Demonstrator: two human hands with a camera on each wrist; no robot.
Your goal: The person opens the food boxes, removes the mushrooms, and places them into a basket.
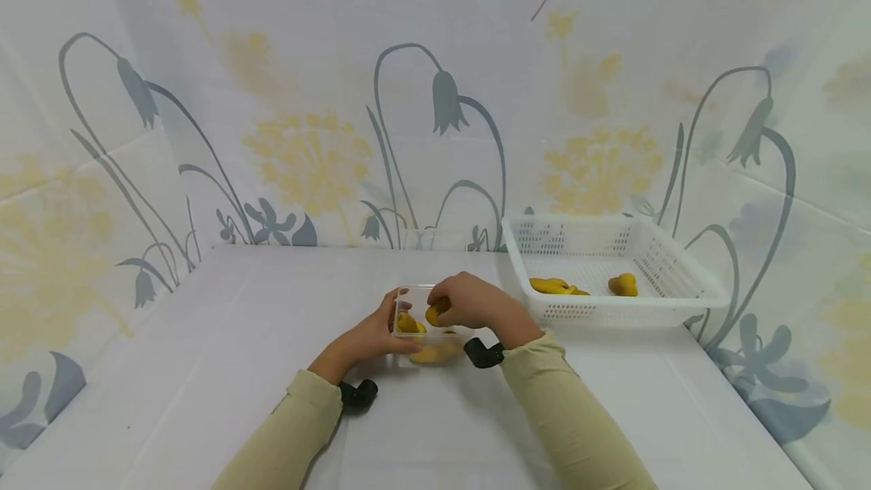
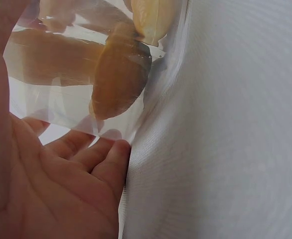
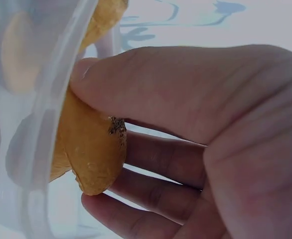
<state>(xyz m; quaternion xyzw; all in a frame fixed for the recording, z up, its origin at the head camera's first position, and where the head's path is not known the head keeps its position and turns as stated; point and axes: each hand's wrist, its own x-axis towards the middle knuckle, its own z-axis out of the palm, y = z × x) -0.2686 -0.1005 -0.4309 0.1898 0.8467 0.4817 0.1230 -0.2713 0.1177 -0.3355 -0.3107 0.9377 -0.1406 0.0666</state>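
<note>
A clear plastic container [image 1: 449,336] sits on the table in front of me with several yellow fruits in it. My left hand [image 1: 367,337] grips its left side, thumb along the near rim. In the left wrist view, the fingers [image 2: 111,164] curl against the container wall, and a yellow fruit [image 2: 118,79] shows through the plastic. Over the container's right part, my right hand [image 1: 476,302] pinches a yellow fruit [image 1: 437,311] between thumb and fingers. That fruit [image 3: 93,144] has a dark speckled patch and overlaps the container rim in the right wrist view.
A white perforated basket [image 1: 626,312] stands at the back right. Inside it, a yellow fruit cluster [image 1: 554,286] lies at the left and a rounder yellow fruit [image 1: 622,284] farther right. Behind the table hangs a flower-patterned cloth [image 1: 306,82].
</note>
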